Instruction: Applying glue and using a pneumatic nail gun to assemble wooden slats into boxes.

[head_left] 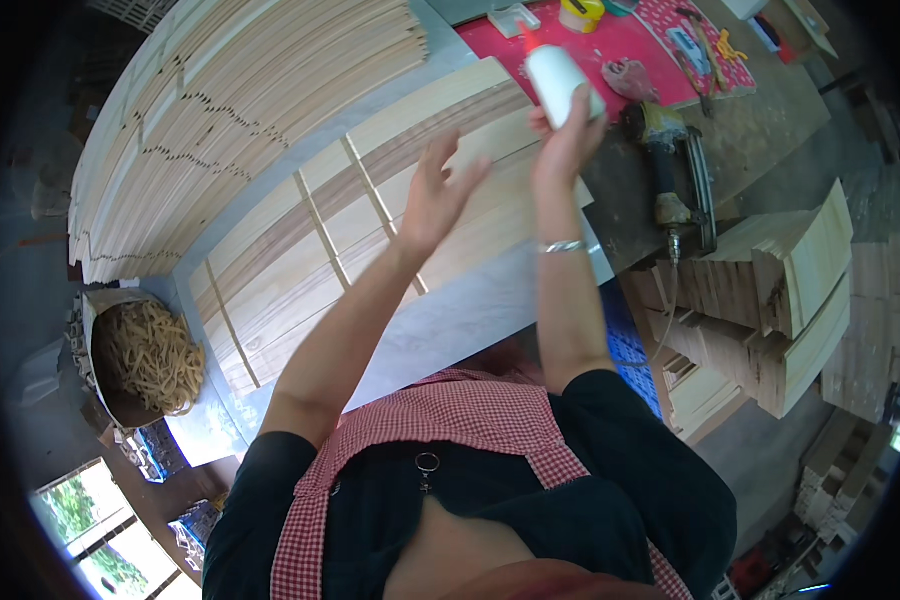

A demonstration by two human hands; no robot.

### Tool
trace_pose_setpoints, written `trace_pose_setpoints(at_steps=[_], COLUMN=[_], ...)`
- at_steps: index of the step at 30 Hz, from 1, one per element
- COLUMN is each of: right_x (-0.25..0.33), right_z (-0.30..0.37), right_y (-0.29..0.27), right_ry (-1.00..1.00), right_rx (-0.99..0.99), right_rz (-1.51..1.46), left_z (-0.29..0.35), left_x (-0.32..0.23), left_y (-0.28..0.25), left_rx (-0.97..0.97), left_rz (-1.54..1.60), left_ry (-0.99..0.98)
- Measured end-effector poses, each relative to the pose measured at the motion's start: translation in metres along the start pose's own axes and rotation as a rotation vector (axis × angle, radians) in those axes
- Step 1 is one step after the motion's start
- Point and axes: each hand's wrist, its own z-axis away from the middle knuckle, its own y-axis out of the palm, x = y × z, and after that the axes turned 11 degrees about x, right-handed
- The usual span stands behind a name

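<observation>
A white squeeze bottle (pixel 562 84) with a red nozzle is gripped in my right hand (pixel 568 142), tilted with its tip pointing up and to the left. My left hand (pixel 438 192) hovers over the wooden panel (pixel 315 255), fingers spread and holding nothing; motion blurs it a little. That panel is made of pale boards lying side by side on the grey tabletop (pixel 470 305). Several thin slats (pixel 370 187) run across the boards.
Tall stacks of thin boards (pixel 240 110) stand at the far left. A bin of wood strips (pixel 155 355) sits at the left. On the right lie a nail gun (pixel 670 170) with a hose, a red mat (pixel 610 60) with tools, and stacked wood pieces (pixel 770 290).
</observation>
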Motion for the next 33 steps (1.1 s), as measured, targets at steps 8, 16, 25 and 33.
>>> trace_pose_setpoints(at_steps=[8,16,25,33], right_x=[0.007,0.054,0.071,0.053], right_z=[0.053,-0.018,-0.059,-0.004], right_y=[-0.013,-0.205,-0.198,-0.222], right_ry=[-0.241,-0.124,0.071,-0.599], right_rx=[0.402,0.047,-0.094,-0.031], right_rz=[0.653,1.971,1.948,1.853], left_z=[-0.037,-0.003,0.028,0.053], left_x=[-0.037,-0.02,-0.032,-0.023], left_y=[-0.011,-0.031,-0.037,-0.03], left_rx=[0.049,0.142,0.203,0.26], left_rz=[1.033,0.632,0.441,0.204], left_ry=[-0.083,-0.148,-0.13,-0.14])
